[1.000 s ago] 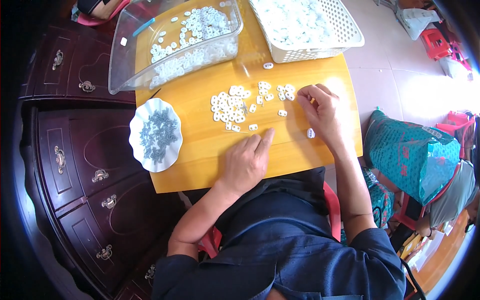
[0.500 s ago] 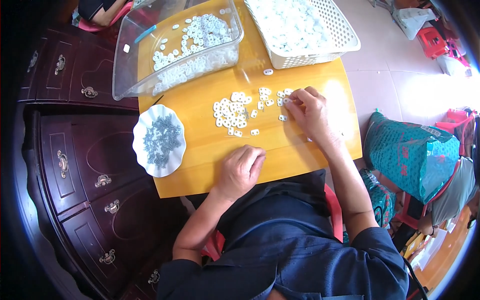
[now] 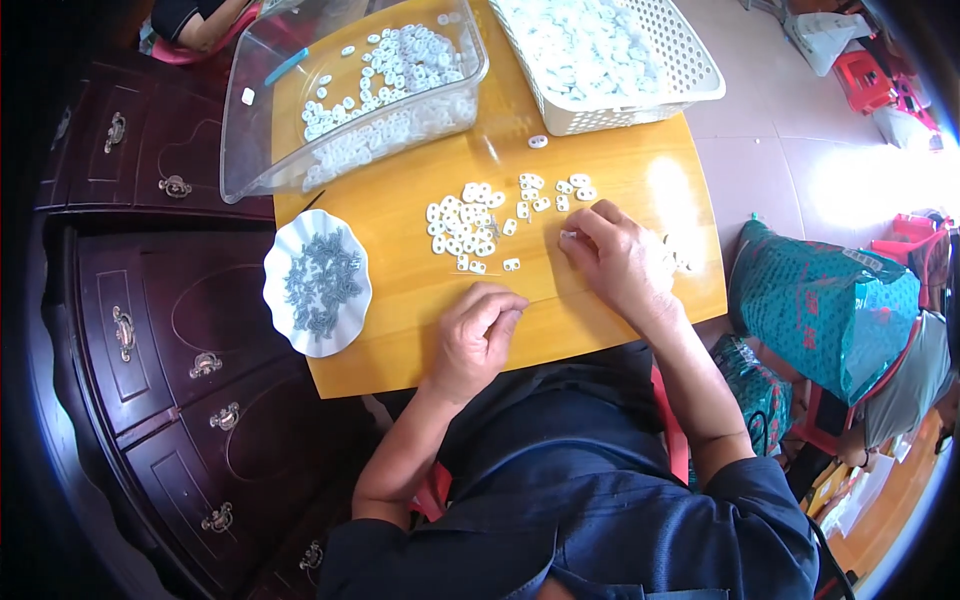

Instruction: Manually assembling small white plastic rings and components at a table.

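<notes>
My right hand (image 3: pixel 622 262) is over the right part of the table, its thumb and fingers pinched on a small white plastic piece (image 3: pixel 568 235). My left hand (image 3: pixel 475 342) is closed near the table's front edge, thumb against fingers; what it holds, if anything, is hidden. Ahead of it lies a cluster of white oval two-holed pieces (image 3: pixel 462 222), with a few thin metal bits among them. Several similar pieces (image 3: pixel 580 181) lie loose beyond my right fingers. Others are partly hidden behind my right wrist.
A scalloped white dish (image 3: pixel 284 325) of small grey metal parts stands at the left table edge. Behind are a clear bin (image 3: pixel 232 165) and a white perforated basket (image 3: pixel 690 75), both holding white pieces. Dark drawers (image 3: pixel 165 310) flank the left; teal bags (image 3: pixel 820 300) stand right.
My right hand has drawn back toward me from the loose group and now pinches a white piece. My left hand has barely shifted.
</notes>
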Demonstrator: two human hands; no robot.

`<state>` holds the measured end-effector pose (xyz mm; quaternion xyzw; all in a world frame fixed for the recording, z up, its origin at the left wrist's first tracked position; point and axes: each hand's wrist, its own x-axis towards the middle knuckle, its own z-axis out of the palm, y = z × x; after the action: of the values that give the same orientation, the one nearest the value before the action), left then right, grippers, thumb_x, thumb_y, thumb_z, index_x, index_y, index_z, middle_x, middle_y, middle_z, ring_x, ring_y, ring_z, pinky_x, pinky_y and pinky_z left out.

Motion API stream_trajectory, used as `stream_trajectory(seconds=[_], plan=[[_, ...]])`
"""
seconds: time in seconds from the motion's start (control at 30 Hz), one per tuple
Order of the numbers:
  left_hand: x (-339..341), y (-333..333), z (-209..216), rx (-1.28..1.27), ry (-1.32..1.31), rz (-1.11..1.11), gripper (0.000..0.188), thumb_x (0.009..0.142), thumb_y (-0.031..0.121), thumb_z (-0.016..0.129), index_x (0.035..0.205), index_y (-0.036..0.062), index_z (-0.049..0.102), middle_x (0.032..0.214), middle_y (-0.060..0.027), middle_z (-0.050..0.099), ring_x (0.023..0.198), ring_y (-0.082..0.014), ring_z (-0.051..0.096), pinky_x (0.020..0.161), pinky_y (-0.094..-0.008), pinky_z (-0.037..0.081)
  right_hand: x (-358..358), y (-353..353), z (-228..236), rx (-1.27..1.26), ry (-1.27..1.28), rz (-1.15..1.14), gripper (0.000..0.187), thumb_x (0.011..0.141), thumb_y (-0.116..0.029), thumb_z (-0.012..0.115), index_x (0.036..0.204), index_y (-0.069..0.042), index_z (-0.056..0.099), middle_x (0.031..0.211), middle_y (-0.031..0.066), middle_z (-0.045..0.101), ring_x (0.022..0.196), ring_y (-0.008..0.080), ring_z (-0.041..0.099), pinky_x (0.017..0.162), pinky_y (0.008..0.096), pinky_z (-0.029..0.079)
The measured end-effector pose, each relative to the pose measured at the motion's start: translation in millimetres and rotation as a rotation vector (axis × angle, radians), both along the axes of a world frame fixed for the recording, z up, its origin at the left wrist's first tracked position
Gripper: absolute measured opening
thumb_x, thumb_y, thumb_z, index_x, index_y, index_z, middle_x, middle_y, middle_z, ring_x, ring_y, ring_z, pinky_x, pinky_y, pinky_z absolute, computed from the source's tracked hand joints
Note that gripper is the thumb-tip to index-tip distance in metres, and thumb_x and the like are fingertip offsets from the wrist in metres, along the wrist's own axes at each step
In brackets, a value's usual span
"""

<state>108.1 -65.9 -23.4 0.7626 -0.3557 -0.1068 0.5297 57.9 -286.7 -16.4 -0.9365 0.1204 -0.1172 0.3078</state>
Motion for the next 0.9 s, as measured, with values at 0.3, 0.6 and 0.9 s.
stream_trajectory(seconds=[0.3,0.6,0.9], plan=[[1.7,-5.3,0.9,0.000,0.056,0.022,0.015,0.086,-0.012,0.066,0.095,-0.0004,0.068,0.088,-0.0077,0.065,0.070,-0.0142,0.062,0.059,-0.0257,0.049,1.7,3.5,0.1,0.009,0.004,-0.013,0.009,0.088,-0.016,0.071,0.086,-0.008,0.067,0.087,0.0094,0.068,0.073,0.0333,0.070,0.065,0.0436,0.056],[-0.4,-7.4,2.3,-0.006,0.140,0.030,0.014,0.086,-0.012,0.065,0.095,-0.0013,0.067,0.085,-0.0070,0.064,0.065,-0.0109,0.060,0.058,-0.0247,0.048,4.7,-3.5,2.0,0.027,0.020,0.001,0.011,0.091,-0.020,0.070,0.089,-0.008,0.070,0.089,0.0100,0.069,0.077,0.0340,0.071,0.068,0.0436,0.057],[-2.6,-10.4,8.0,0.009,0.107,0.071,0.014,0.088,-0.008,0.064,0.100,-0.0007,0.067,0.085,-0.0079,0.064,0.065,-0.0119,0.060,0.056,-0.0254,0.047,0.3,-1.8,7.5,-0.065,-0.064,0.066,0.010,0.093,-0.017,0.069,0.091,-0.007,0.068,0.087,0.0113,0.066,0.073,0.0367,0.068,0.065,0.0433,0.056]])
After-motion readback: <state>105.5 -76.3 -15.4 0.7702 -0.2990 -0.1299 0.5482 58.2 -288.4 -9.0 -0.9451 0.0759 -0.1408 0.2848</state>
